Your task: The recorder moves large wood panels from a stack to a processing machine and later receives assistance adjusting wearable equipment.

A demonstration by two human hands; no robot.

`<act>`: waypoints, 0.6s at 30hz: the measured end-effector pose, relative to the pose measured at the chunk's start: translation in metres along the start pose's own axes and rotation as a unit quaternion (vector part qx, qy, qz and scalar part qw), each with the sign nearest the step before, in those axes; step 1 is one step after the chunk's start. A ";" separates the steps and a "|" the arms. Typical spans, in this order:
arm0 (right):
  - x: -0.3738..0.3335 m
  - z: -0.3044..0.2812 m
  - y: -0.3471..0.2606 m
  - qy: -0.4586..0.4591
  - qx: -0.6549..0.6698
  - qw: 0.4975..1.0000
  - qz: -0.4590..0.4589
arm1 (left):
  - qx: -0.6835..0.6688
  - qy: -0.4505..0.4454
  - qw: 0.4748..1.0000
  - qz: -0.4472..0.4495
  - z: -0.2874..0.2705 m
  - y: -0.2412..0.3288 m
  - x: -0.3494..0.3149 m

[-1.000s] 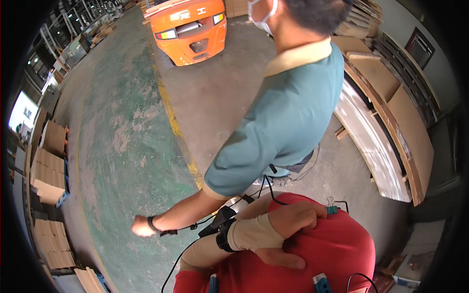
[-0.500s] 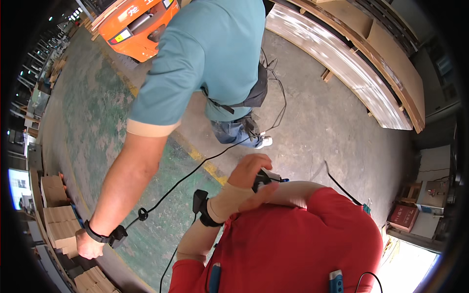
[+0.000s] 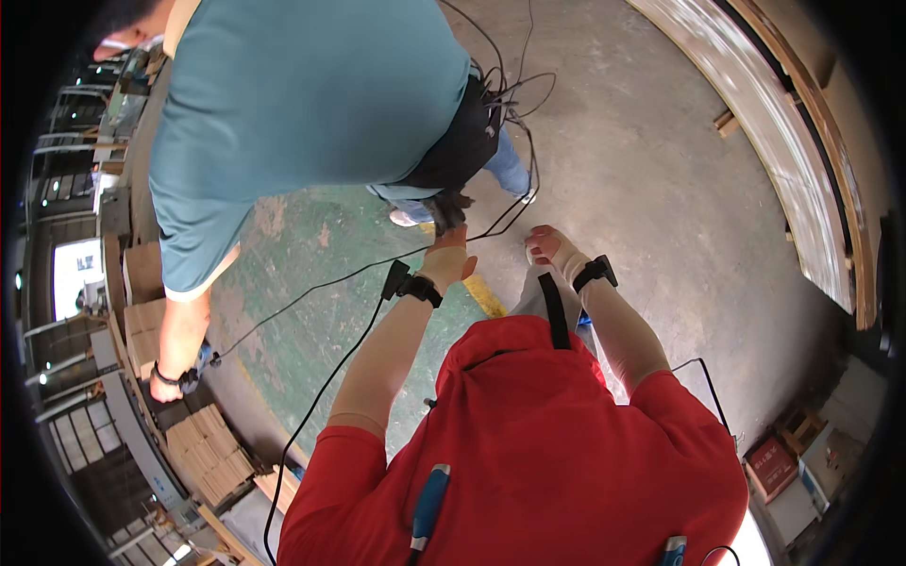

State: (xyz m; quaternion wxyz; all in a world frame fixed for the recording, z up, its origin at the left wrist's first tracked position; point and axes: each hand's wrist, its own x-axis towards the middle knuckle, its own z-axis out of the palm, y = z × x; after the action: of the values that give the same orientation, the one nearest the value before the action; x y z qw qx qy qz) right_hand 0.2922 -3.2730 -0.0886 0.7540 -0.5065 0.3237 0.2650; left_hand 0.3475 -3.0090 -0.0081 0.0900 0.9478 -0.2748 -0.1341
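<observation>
In front of my red top, both my arms stretch forward in pale sleeves. A black strap with a device sits at each wrist. My left hand [image 3: 451,255] is open, thumb apart, its fingertips meeting or overlapping a dark, glove-like thing [image 3: 447,209] below the other person's black waist bag [image 3: 453,141]. Whether they touch it I cannot tell. My right hand [image 3: 547,244] is held above my grey trouser leg, its fingers curled in and nothing visible in them. A black cable [image 3: 326,387] runs down from my left wrist device [image 3: 411,283].
A person in a teal shirt [image 3: 311,94] stands close ahead at the left, one arm lowered. Cables [image 3: 533,174] trail from their bag. Cardboard stacks [image 3: 209,453] line the left side. Long stacked boards [image 3: 774,123] lie at the right. A red box [image 3: 771,469] stands at lower right.
My left hand has left my right forearm and moved forward toward the person. My right arm has reached forward into view. The person has come nearer and turned. The orange vehicle is out of view.
</observation>
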 end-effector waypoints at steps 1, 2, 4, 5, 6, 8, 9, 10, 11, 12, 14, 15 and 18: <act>0.002 0.007 -0.004 -0.031 -0.094 0.995 -0.007 | 0.001 0.001 1.000 -0.013 -0.001 -0.003 0.005; 0.004 0.015 -0.009 -0.065 -0.188 0.980 -0.019 | -0.011 -0.121 0.990 -0.074 -0.007 -0.008 0.007; 0.002 0.036 -0.016 -0.135 -0.288 0.942 -0.108 | -0.025 -0.187 0.971 -0.144 -0.011 -0.029 -0.005; 0.001 0.042 -0.013 -0.182 -0.372 0.890 -0.193 | -0.028 -0.182 0.970 -0.158 -0.016 -0.033 -0.015; 0.002 0.047 -0.012 -0.194 -0.379 0.884 -0.194 | 0.024 -0.197 0.968 -0.156 -0.022 -0.039 -0.025; 0.003 0.068 -0.018 -0.333 -0.312 0.880 -0.134 | 0.063 -0.249 0.946 -0.199 -0.026 -0.075 -0.052; 0.001 0.085 -0.023 -0.346 -0.317 0.873 -0.132 | 0.051 -0.288 0.925 -0.244 -0.012 -0.114 -0.071; -0.003 0.105 -0.029 -0.360 -0.308 0.873 -0.114 | 0.019 -0.308 0.909 -0.282 -0.002 -0.158 -0.102; -0.005 0.114 -0.031 -0.369 -0.302 0.874 -0.092 | -0.019 -0.327 0.892 -0.313 0.005 -0.184 -0.128; 0.004 0.104 -0.026 -0.361 -0.311 0.873 -0.106 | 0.021 -0.339 0.894 -0.293 0.009 -0.181 -0.130; 0.012 0.097 -0.016 -0.343 -0.351 0.847 -0.203 | 0.069 -0.292 0.925 -0.233 -0.003 -0.175 -0.146; 0.010 0.102 -0.024 -0.344 -0.369 0.840 -0.198 | 0.022 -0.227 0.946 -0.229 -0.021 -0.171 -0.141; -0.035 0.159 -0.070 -0.316 -0.418 0.805 -0.278 | -0.141 -0.094 0.959 -0.226 -0.071 -0.168 -0.164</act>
State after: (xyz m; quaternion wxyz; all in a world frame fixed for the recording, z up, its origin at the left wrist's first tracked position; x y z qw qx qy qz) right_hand 0.3551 -3.1506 0.0234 0.5708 -0.7296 -0.2289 0.2991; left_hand 0.3199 -2.7727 0.0517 0.1639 0.9460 -0.0394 -0.2769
